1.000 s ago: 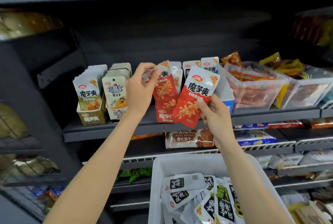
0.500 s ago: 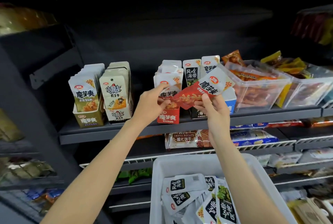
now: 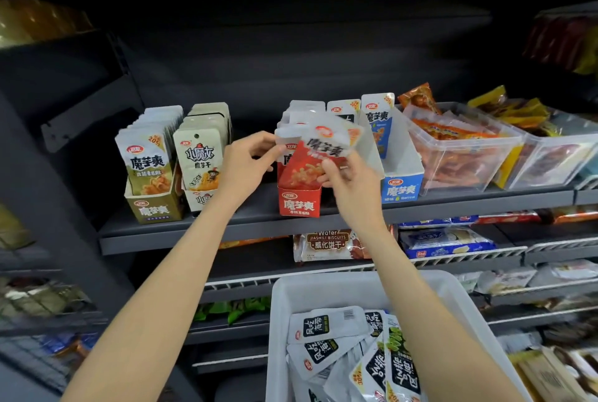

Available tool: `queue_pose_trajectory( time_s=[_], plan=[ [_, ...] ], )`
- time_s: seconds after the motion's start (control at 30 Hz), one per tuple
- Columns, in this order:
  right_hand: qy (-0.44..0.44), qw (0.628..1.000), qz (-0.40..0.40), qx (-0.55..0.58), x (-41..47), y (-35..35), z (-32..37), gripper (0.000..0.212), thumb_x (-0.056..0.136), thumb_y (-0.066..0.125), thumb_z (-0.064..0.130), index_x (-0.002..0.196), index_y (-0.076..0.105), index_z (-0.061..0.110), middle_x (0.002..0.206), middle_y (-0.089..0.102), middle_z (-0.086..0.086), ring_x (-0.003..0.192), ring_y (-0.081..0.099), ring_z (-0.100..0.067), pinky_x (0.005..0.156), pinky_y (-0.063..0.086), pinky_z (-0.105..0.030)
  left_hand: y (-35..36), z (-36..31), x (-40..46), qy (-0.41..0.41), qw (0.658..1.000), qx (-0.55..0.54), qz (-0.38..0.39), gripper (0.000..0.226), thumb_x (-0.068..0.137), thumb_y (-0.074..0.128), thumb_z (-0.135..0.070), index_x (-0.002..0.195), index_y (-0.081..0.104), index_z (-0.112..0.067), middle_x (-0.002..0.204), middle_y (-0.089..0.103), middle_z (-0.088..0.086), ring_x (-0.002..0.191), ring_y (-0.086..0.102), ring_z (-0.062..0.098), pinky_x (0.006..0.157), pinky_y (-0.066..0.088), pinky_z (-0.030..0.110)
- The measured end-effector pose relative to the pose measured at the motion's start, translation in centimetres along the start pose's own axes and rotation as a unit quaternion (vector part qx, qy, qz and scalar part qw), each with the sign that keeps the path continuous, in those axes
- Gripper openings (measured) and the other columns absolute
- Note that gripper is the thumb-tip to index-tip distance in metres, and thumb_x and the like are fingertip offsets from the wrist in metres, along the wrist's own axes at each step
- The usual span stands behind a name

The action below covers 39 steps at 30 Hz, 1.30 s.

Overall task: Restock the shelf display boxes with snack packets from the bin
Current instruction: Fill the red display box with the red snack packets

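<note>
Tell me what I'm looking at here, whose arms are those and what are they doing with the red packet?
No robot here: a person wears a camera on their head, so you see their two bare arms from above. The right hand holds a red snack packet over the red display box on a dark shop shelf. The left hand pinches the packets already standing in that box. Beside it stand an olive box and a blue box. Below, a white bin holds more packets.
</note>
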State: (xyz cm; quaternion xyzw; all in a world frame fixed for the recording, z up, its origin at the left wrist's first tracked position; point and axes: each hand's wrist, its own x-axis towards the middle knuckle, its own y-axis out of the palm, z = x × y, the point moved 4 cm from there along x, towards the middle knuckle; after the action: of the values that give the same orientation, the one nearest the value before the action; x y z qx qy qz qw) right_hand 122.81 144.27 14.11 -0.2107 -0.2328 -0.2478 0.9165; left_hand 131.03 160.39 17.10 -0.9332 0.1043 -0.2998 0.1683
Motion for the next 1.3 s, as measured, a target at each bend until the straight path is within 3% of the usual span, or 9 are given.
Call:
queue_pose_trajectory(
  time_s=[0.37, 0.5, 0.6, 0.73, 0.83, 0.9, 1.0, 1.13, 1.3],
  plan=[
    [-0.079, 0.900, 0.070, -0.424, 1.2, 2.5, 1.5, 0.040, 0.096, 0.051, 0.034, 0.124, 0.053, 0.006, 0.124, 0.048, -0.009, 0.113, 0.049, -0.024, 0.089, 0.044, -0.033, -0.3, 0.8, -0.6, -0.051, 0.995, -0.080, -0.043, 0.023, 0.098, 0.047, -0.014, 0.117, 0.059, -0.019, 0.107, 0.064, -0.012, 0.099, 0.063, 0.005, 0.077, 0.053, 0.019],
    [-0.013, 0.985, 0.020, -0.169, 0.0, 1.9, -0.1, 0.055, 0.084, 0.069, 0.029, 0.127, 0.040, 0.009, 0.128, 0.042, -0.006, 0.118, 0.045, -0.016, 0.096, 0.042, -0.027, 1.1, 0.3, -1.3, -0.081, 0.990, -0.116, -0.007, 0.057, 0.094, 0.055, -0.016, 0.145, 0.030, -0.020, 0.143, 0.040, -0.004, 0.128, 0.040, 0.006, 0.089, 0.041, 0.009],
    [0.047, 0.997, 0.068, 0.011, 0.5, 2.2, -0.8, 0.088, 0.083, 0.070, 0.029, 0.148, 0.012, 0.018, 0.150, 0.027, 0.000, 0.137, 0.028, -0.010, 0.110, 0.031, -0.029, 2.6, -0.1, -1.2, -0.121, 0.983, -0.128, 0.057, 0.077, 0.092, 0.059, -0.015, 0.150, 0.010, -0.023, 0.145, 0.034, -0.008, 0.129, 0.035, 0.004, 0.086, 0.036, 0.009],
    [0.100, 0.980, 0.151, 0.083, 3.3, 2.5, -0.2, 0.100, 0.085, 0.068, 0.015, 0.151, -0.007, 0.021, 0.141, 0.034, 0.011, 0.128, 0.033, -0.001, 0.096, 0.041, -0.017, 3.1, 0.1, 0.2, -0.171, 0.967, -0.167, 0.086, 0.082, 0.091, 0.058, -0.012, 0.151, 0.006, -0.027, 0.124, 0.046, -0.013, 0.097, 0.050, -0.005, 0.076, 0.040, 0.012],
    [0.103, 0.970, 0.192, 0.105, 4.1, 2.7, -0.1, 0.098, 0.084, 0.067, 0.005, 0.150, -0.004, 0.018, 0.132, 0.040, 0.009, 0.118, 0.045, -0.006, 0.074, 0.046, -0.005, 3.3, 0.3, 0.9, -0.181, 0.961, -0.189, 0.088, 0.084, 0.088, 0.059, -0.008, 0.152, 0.008, -0.026, 0.128, 0.049, -0.010, 0.106, 0.053, 0.001, 0.075, 0.041, 0.013],
    [0.046, 0.982, 0.178, 0.048, 3.9, 2.7, 0.1, 0.085, 0.079, 0.072, 0.009, 0.144, 0.018, 0.022, 0.133, 0.045, 0.005, 0.120, 0.045, -0.008, 0.089, 0.046, -0.013, 3.0, 0.4, 0.5, -0.164, 0.966, -0.183, 0.084, 0.087, 0.084, 0.063, -0.007, 0.151, 0.010, -0.026, 0.140, 0.042, -0.005, 0.118, 0.047, 0.006, 0.079, 0.040, 0.013],
    [-0.025, 0.986, 0.165, 0.002, 2.7, 2.7, -0.3, 0.084, 0.076, 0.075, 0.020, 0.144, 0.024, 0.023, 0.140, 0.041, 0.006, 0.131, 0.037, -0.005, 0.108, 0.036, -0.028, 2.5, 0.2, -1.0, -0.098, 0.986, -0.099, 0.089, 0.095, 0.082, 0.068, -0.004, 0.151, 0.007, -0.025, 0.152, 0.022, -0.003, 0.129, 0.030, 0.002, 0.083, 0.036, 0.001],
    [-0.061, 0.984, 0.166, -0.005, 1.4, 1.6, -0.5, 0.087, 0.082, 0.072, 0.022, 0.149, 0.017, 0.023, 0.147, 0.033, 0.010, 0.132, 0.031, 0.006, 0.102, 0.031, -0.008, 1.0, -1.6, -1.8, 0.022, 0.984, 0.150, 0.094, 0.107, 0.079, 0.075, -0.023, 0.150, -0.005, -0.030, 0.152, 0.015, -0.005, 0.122, 0.021, -0.010, 0.080, 0.029, -0.007],
    [-0.084, 0.980, 0.181, -0.022, 0.7, 0.9, -0.3, 0.077, 0.084, 0.067, 0.011, 0.144, 0.022, 0.031, 0.142, 0.035, 0.014, 0.129, 0.032, 0.010, 0.096, 0.030, 0.000, 0.4, -3.3, 0.0, 0.109, 0.912, 0.371, 0.140, 0.114, 0.066, 0.078, -0.051, 0.151, 0.007, -0.024, 0.155, 0.012, 0.000, 0.135, 0.029, 0.019, 0.107, 0.035, 0.039]
  ],
)
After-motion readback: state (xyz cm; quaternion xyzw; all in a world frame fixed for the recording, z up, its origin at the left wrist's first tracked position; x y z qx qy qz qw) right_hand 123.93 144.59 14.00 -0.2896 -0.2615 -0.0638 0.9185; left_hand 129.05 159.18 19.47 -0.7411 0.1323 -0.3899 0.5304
